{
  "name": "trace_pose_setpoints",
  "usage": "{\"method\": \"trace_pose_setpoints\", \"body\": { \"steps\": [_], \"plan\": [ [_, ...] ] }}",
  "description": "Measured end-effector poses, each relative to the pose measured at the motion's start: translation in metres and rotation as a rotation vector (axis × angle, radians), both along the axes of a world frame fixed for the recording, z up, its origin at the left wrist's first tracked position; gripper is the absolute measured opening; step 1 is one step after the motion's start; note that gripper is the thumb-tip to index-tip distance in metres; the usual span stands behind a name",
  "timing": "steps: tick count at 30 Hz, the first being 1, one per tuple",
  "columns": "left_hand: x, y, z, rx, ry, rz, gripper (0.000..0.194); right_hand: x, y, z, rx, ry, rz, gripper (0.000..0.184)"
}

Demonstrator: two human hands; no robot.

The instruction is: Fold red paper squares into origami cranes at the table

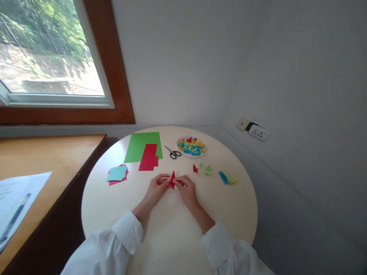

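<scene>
Between my two hands, over the middle of the round table (169,236), is a folded piece of red paper (172,180) with pointed ends above and below. My left hand (157,187) pinches its left side, and my right hand (187,189) pinches its right side with thumb and fingers. Fingertips cover part of the folds. Just right of my right hand lie a small red folded paper figure (195,168) and several pale green folded paper figures (207,169).
Scissors (173,154) with black handles lie beside a white dish (191,156) of colourful folded paper. Green paper (134,147) sits under red paper (147,158). Small paper squares (117,173) are stacked left; blue and yellow papers (227,178) lie right. A wooden desk (65,152) stands left.
</scene>
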State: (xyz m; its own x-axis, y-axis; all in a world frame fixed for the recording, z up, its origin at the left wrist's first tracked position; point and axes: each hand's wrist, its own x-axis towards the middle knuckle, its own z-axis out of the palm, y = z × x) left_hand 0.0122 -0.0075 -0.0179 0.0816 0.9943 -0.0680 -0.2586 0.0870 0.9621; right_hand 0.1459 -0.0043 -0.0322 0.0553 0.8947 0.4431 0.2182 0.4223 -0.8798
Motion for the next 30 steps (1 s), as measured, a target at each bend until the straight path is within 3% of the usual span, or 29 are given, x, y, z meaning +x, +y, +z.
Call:
{"method": "trace_pose_setpoints", "body": {
  "steps": [11,30],
  "plan": [
    [-0.002,0.007,-0.002,-0.004,-0.069,0.032,0.032,-0.005,0.011,-0.007,-0.149,0.104,0.020,0.011],
    [-0.002,0.010,-0.013,0.102,0.059,0.003,0.018,-0.004,0.009,-0.008,-0.246,0.193,0.118,0.009]
  ]
}}
